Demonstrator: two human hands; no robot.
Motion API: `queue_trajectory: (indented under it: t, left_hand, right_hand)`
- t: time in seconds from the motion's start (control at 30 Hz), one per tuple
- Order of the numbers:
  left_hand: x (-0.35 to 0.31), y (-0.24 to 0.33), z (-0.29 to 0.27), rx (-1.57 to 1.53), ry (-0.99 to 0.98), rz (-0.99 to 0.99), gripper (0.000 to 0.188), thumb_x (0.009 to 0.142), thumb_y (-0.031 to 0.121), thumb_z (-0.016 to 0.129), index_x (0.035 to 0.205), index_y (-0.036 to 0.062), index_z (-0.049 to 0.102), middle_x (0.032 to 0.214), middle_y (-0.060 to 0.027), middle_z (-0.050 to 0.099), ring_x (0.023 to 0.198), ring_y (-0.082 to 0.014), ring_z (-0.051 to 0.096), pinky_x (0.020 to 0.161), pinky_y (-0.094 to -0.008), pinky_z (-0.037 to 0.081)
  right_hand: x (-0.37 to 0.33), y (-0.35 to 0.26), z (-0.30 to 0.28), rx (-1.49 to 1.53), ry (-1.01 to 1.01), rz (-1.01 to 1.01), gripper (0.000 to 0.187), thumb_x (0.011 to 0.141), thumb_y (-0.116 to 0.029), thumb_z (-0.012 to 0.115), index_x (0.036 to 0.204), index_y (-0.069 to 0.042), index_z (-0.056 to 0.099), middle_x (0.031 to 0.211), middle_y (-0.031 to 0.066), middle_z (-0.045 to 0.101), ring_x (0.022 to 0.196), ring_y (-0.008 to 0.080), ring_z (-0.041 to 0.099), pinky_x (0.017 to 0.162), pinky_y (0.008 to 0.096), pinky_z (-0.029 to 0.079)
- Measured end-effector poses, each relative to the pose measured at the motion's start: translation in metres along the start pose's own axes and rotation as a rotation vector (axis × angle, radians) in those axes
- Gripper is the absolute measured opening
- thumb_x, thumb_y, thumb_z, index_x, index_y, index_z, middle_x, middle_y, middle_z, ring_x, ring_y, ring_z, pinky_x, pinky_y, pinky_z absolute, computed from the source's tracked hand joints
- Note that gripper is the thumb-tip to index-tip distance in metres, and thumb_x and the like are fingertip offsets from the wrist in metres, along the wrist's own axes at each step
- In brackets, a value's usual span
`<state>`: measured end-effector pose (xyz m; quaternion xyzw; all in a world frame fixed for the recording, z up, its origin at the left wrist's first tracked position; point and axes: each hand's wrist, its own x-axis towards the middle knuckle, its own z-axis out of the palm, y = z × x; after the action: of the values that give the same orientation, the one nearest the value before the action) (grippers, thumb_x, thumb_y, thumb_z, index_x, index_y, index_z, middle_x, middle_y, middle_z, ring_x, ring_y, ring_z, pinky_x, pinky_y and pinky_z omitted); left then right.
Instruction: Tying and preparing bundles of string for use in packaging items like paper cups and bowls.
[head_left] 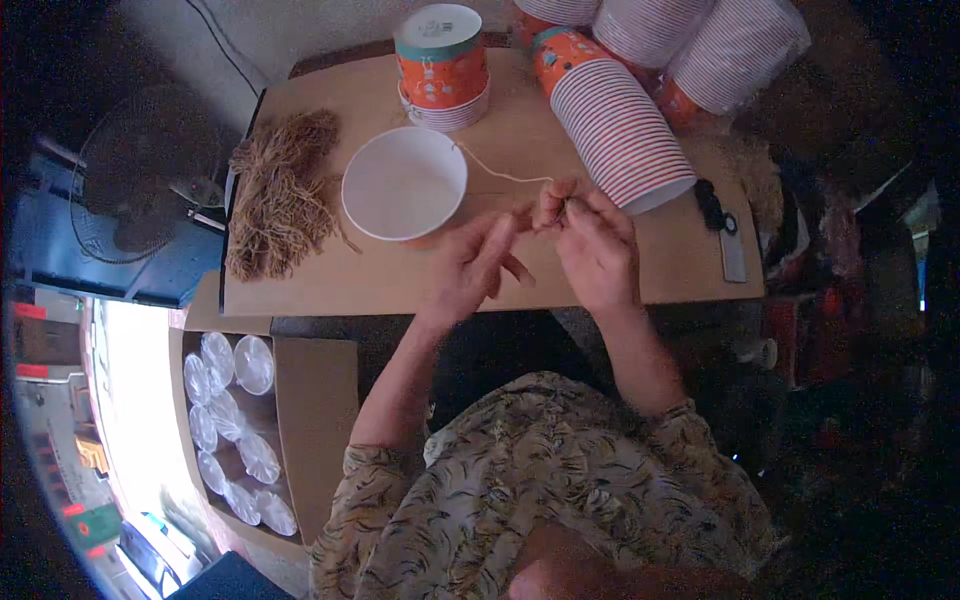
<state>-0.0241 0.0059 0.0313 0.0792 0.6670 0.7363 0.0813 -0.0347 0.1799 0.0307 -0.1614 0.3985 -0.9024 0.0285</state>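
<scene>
A white paper tub (pixel 400 185) lies on the table with its wide mouth turned up toward me. From its right rim a pale string (pixel 500 174) runs across to my right hand (pixel 600 255), which pinches the string between thumb and fingertips. My left hand (pixel 470 265) is just left of it, fingers spread and partly stretched toward the pinch. Whether a strand passes between its fingertips is too small to tell. Left of the tub rests a loose bundle of brown strings (pixel 285 195).
Behind the tub stands an upside-down orange tub stack (pixel 442 75). A long stack of tubs (pixel 620 130) lies at the right, with wrapped stacks beyond. Near the table's right edge is a small tool with black loops (pixel 732 250). Below left, a cardboard box (pixel 315 430) holds several plastic-wrapped stacks.
</scene>
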Motion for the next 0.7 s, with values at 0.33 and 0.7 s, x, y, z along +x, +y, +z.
queue_trajectory:
  t: [0.33, 0.7]
  left_hand:
    - [-0.039, -0.032, -0.027, -0.081, -0.151, -0.279, 0.018, 0.096, 0.019, 0.064, 0.101, 0.0016, 0.068, 0.084, -0.0013, 0.068, 0.069, -0.0069, 0.063, 0.058, -0.0205, 0.049]
    - [-0.049, -0.012, -0.033, 0.619, -0.081, 0.216, 0.009, 0.079, 0.005, 0.072, 0.087, 0.0010, 0.069, 0.077, -0.0124, 0.066, 0.064, -0.0225, 0.065, 0.059, -0.0337, 0.052]
  right_hand:
    - [-0.013, 0.020, -0.024, -0.105, 0.115, 0.083, 0.030, 0.098, -0.017, 0.053, 0.115, 0.007, 0.059, 0.112, 0.0113, 0.059, 0.099, 0.0178, 0.057, 0.089, 0.0338, 0.045]
    - [-0.035, 0.043, 0.006, -1.084, -0.350, 0.107, 0.029, 0.100, -0.015, 0.052, 0.124, -0.002, 0.060, 0.100, 0.0128, 0.067, 0.089, 0.0204, 0.064, 0.086, 0.0329, 0.051]
